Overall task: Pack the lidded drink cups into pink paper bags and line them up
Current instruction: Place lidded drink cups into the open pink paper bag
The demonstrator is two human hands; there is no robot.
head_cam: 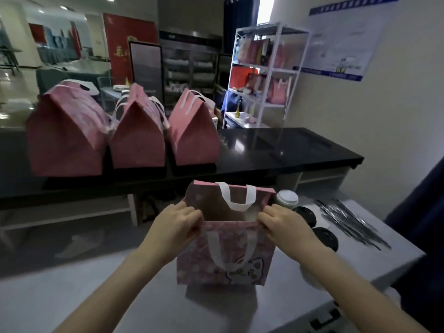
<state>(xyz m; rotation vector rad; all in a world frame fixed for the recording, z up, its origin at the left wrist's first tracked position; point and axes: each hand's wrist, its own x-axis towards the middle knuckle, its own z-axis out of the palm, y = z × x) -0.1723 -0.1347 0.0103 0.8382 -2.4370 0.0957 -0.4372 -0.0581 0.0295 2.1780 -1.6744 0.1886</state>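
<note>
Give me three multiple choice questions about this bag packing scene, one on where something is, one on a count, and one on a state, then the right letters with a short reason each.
1. Where is the white-lidded cup?
A. On the grey table, right of the held bag
B. On the black counter
C. On the white shelf

2. How many pink bags stand on the black counter?
A. One
B. Three
C. Five

3. What state is the bag in the hands in?
A. Folded flat
B. Lying on its side
C. Upright, mouth held open

Answers:
1. A, the cup stands on the grey table just behind the right hand.
2. B, three closed bags stand in a row there.
3. C, the left hand and right hand pinch the near rim, and the inside shows.
</note>
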